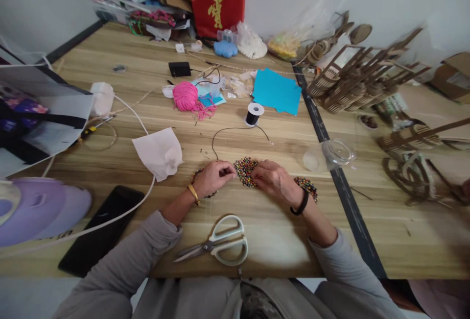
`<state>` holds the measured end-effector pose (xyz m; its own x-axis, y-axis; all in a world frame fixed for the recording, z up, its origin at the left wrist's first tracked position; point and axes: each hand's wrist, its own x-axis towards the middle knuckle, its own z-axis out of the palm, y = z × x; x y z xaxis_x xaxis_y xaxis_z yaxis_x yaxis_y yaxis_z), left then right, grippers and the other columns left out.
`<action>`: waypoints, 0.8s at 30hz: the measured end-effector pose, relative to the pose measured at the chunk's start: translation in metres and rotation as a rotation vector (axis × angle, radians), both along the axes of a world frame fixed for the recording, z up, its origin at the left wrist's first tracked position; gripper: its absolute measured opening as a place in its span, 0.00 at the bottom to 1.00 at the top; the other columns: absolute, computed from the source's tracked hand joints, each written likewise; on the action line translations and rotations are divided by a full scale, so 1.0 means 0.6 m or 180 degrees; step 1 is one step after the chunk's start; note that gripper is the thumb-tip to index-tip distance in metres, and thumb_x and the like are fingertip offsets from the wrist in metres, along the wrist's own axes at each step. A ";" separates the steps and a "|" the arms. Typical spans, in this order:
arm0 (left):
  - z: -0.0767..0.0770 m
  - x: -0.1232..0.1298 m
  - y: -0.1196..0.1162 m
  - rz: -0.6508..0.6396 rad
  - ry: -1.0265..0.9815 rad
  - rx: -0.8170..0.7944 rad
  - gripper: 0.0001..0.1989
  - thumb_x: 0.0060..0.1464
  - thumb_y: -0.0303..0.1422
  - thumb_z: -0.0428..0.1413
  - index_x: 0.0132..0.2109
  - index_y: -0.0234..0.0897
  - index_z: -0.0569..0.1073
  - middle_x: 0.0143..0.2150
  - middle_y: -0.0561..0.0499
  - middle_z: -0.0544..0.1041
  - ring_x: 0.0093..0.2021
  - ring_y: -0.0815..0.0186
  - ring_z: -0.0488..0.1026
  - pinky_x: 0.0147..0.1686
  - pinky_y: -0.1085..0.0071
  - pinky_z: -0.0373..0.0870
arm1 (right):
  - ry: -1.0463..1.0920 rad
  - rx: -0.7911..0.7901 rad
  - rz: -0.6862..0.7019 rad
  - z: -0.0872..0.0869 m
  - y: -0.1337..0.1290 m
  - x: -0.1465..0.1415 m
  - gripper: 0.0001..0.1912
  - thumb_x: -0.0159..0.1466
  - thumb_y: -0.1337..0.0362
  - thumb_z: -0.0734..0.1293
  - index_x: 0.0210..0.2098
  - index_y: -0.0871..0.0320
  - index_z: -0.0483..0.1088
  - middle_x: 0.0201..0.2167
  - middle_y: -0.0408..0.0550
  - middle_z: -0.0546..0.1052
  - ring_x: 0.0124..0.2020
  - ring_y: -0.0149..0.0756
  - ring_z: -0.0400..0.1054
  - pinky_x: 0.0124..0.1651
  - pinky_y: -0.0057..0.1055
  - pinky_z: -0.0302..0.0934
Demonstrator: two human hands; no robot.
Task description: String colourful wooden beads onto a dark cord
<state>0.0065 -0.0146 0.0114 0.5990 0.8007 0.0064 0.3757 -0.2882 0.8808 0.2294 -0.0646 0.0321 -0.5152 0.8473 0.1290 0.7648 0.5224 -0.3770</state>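
The left hand [215, 178] has thumb and fingers drawn close together; I cannot tell what is pinched between them. A thin, smooth black cord [235, 128] curves down to its upper side, and a rounded beaded strand [194, 177] shows along its outer and near sides.

The right hand [275, 180] is bent, its fingertips bunched narrowly at the edge of the bead pile [245, 171]; whether a bead is caught there I cannot tell. The pile, small glossy rounds of many colours, lies between both hands. More beads [308, 186] sit just beside the right wrist.

Beyond the hands stands a white-flanged spool [252, 115], with fluffy pink yarn [185, 96] and flat blue sheets [277, 91] farther off. Crumpled white paper [156, 150] lies outward of the left hand.

Wood-grained worktop [286, 235] gives room on the near side of the right hand, as far as its front edge. Nearer the body than the left hand, pale-handled scissors [210, 246] partly fill the space. A dark strip [350, 213] runs outward of the right hand.
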 end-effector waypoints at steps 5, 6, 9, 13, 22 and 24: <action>0.000 0.000 0.000 -0.0028 0.0013 0.0029 0.05 0.52 0.30 0.56 0.32 0.33 0.75 0.31 0.50 0.77 0.31 0.69 0.70 0.33 0.73 0.66 | -0.0139 0.0136 0.0002 -0.013 0.001 0.000 0.06 0.65 0.69 0.62 0.33 0.59 0.70 0.31 0.49 0.72 0.35 0.37 0.63 0.40 0.32 0.55; 0.000 0.000 0.000 -0.0030 0.0006 0.0038 0.05 0.52 0.30 0.56 0.32 0.33 0.75 0.31 0.50 0.77 0.31 0.68 0.70 0.33 0.73 0.66 | -0.0149 0.0161 0.0005 -0.015 0.001 0.001 0.06 0.65 0.69 0.62 0.34 0.59 0.70 0.31 0.49 0.72 0.35 0.37 0.63 0.40 0.32 0.55; 0.000 0.000 0.001 -0.0021 -0.0028 0.0022 0.05 0.52 0.31 0.56 0.32 0.33 0.75 0.31 0.50 0.77 0.31 0.68 0.70 0.33 0.73 0.66 | -0.0138 0.0213 -0.0016 -0.017 0.000 0.001 0.06 0.65 0.68 0.62 0.35 0.58 0.70 0.31 0.49 0.72 0.35 0.38 0.63 0.40 0.33 0.55; -0.006 -0.001 0.007 -0.0029 -0.0288 -0.0215 0.06 0.52 0.32 0.56 0.31 0.32 0.75 0.30 0.50 0.77 0.30 0.69 0.70 0.32 0.74 0.65 | -0.0198 0.0264 -0.0049 -0.014 -0.002 -0.001 0.07 0.66 0.68 0.61 0.34 0.58 0.70 0.31 0.49 0.72 0.35 0.37 0.63 0.39 0.33 0.55; -0.001 -0.005 0.018 0.0174 -0.0742 -0.0699 0.08 0.49 0.32 0.58 0.31 0.30 0.73 0.28 0.50 0.75 0.30 0.70 0.69 0.34 0.74 0.66 | -0.0452 0.0334 -0.0095 -0.014 -0.003 -0.008 0.06 0.65 0.70 0.62 0.33 0.58 0.70 0.31 0.50 0.73 0.34 0.38 0.63 0.39 0.33 0.54; 0.000 -0.005 0.018 0.0172 -0.0752 -0.0719 0.07 0.49 0.32 0.58 0.31 0.30 0.73 0.28 0.50 0.75 0.30 0.70 0.70 0.34 0.74 0.66 | -0.0499 0.0400 -0.0108 -0.016 -0.004 -0.011 0.06 0.65 0.70 0.62 0.33 0.58 0.70 0.30 0.50 0.72 0.34 0.39 0.63 0.39 0.34 0.54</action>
<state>0.0034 -0.0041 0.0112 0.5587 0.8284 -0.0411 0.1628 -0.0609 0.9848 0.2229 -0.0669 0.0223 -0.5086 0.8469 0.1553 0.8271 0.5307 -0.1852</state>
